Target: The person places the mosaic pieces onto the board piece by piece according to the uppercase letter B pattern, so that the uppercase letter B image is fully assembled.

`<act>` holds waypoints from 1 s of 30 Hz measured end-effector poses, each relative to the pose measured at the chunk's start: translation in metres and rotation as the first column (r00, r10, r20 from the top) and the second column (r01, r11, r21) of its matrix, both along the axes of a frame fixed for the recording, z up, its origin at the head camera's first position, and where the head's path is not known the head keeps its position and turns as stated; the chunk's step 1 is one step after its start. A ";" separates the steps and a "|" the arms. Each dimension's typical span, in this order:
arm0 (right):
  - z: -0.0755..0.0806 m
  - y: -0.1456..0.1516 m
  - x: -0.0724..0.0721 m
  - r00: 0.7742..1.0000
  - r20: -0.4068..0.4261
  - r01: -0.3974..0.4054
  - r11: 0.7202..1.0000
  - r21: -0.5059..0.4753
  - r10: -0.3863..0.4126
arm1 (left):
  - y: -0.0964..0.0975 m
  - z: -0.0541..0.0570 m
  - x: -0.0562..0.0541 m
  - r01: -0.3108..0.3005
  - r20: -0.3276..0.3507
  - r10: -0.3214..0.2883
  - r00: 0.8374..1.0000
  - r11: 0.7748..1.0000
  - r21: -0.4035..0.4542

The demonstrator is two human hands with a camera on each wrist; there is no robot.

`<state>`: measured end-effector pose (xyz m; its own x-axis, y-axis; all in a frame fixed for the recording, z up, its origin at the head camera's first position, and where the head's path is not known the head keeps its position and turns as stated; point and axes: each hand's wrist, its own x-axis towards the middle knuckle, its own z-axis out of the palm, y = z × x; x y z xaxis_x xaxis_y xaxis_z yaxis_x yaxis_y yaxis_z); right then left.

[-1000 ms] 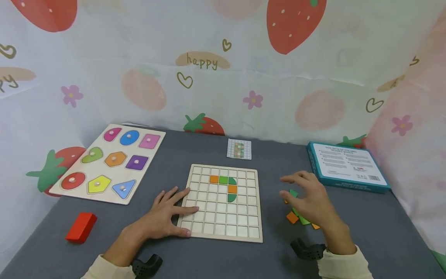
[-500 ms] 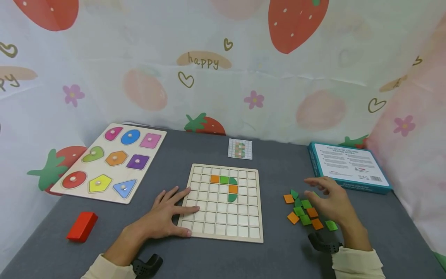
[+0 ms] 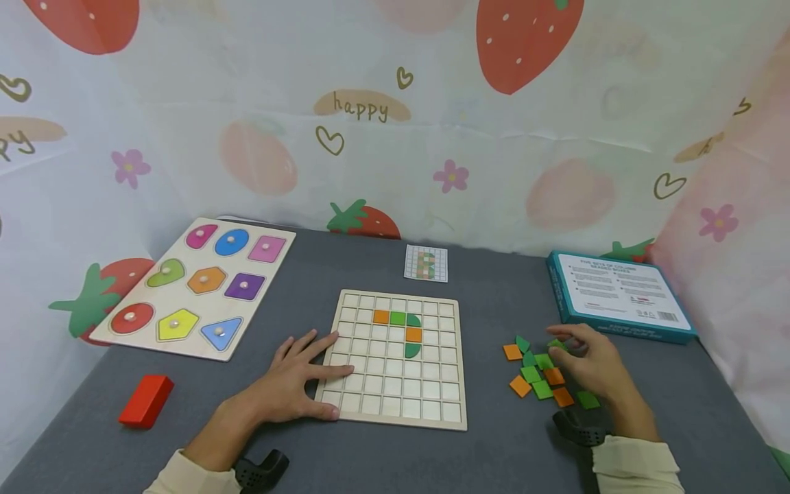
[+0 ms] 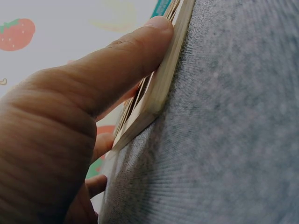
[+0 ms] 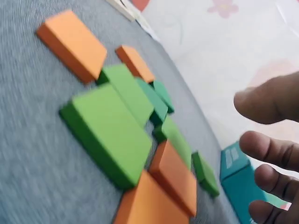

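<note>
My left hand (image 3: 293,381) rests on the left edge of the pale wooden grid board (image 3: 453,377), fingers spread over its rim. In the left wrist view the thumb (image 4: 135,51) lies along the board's edge. A short row on the board holds an orange square tile (image 3: 381,317), a green square tile (image 3: 398,318) and dark green quarter-round pieces (image 3: 412,350). My right hand (image 3: 595,363) hovers over the right side of the loose tiles, close above a green tile (image 3: 557,344). In the right wrist view its thumb and fingertips (image 5: 254,144) stand apart with nothing between them.
Several orange and green tiles (image 3: 530,374) lie scattered right of the board. Behind it is a small pattern card (image 3: 426,263). A teal box (image 3: 623,295) stands back right, a shape puzzle board (image 3: 185,309) at left, and a red block (image 3: 146,402) in front of that.
My right hand has moved right across the loose tiles and lowered toward the green tile at the far side, uncovering the pile. The left hand stays on the board.
</note>
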<state>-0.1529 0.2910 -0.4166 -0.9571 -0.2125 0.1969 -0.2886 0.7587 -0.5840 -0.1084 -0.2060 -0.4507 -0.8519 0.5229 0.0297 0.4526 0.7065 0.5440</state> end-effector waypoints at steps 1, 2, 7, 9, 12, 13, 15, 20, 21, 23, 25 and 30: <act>-0.001 0.001 0.000 1.000 0.005 0.024 1.000 0.002 -0.024 | 0.000 0.000 0.000 0.000 0.000 0.000 1.000 1.000 0.000; -0.002 0.003 -0.001 0.999 0.010 0.046 0.999 0.003 -0.046 | 0.000 0.000 0.000 0.000 0.000 0.000 1.000 1.000 -0.001; -0.010 0.006 -0.003 0.991 0.030 0.131 0.991 0.031 -0.132 | 0.000 0.000 0.001 -0.003 0.000 0.003 1.000 1.000 -0.003; -0.013 0.007 -0.004 0.987 0.044 0.154 0.987 0.042 -0.155 | 0.000 0.000 0.001 -0.003 0.001 0.003 1.000 1.000 -0.003; -0.016 0.009 -0.005 0.983 0.066 0.170 0.984 0.053 -0.173 | 0.001 0.000 0.001 -0.002 0.000 0.002 1.000 1.000 0.000; -0.017 0.009 -0.005 0.982 0.072 0.172 0.984 0.055 -0.175 | 0.001 0.000 0.001 -0.002 0.000 0.002 1.000 1.000 0.000; -0.018 0.010 -0.006 0.981 0.079 0.173 0.983 0.065 -0.178 | 0.001 0.001 0.000 -0.002 -0.001 0.002 1.000 1.000 0.001; -0.017 0.010 -0.007 0.976 0.099 0.183 0.977 0.112 -0.195 | 0.001 0.002 -0.001 0.000 -0.003 0.000 1.000 1.000 -0.002; -0.017 0.010 -0.007 0.974 0.104 0.189 0.975 0.120 -0.201 | 0.001 0.002 -0.001 0.000 -0.004 0.000 1.000 1.000 -0.003; -0.017 0.009 -0.007 0.970 0.113 0.201 0.971 0.132 -0.216 | 0.001 0.002 -0.001 0.001 -0.004 -0.001 1.000 1.000 -0.004; -0.018 0.008 -0.007 0.967 0.116 0.210 0.968 0.139 -0.226 | 0.001 0.002 -0.001 0.001 -0.003 -0.001 1.000 1.000 -0.002; -0.015 0.007 -0.004 0.968 0.092 0.223 0.968 0.115 -0.234 | 0.001 0.002 0.000 -0.002 0.003 0.002 1.000 1.000 -0.002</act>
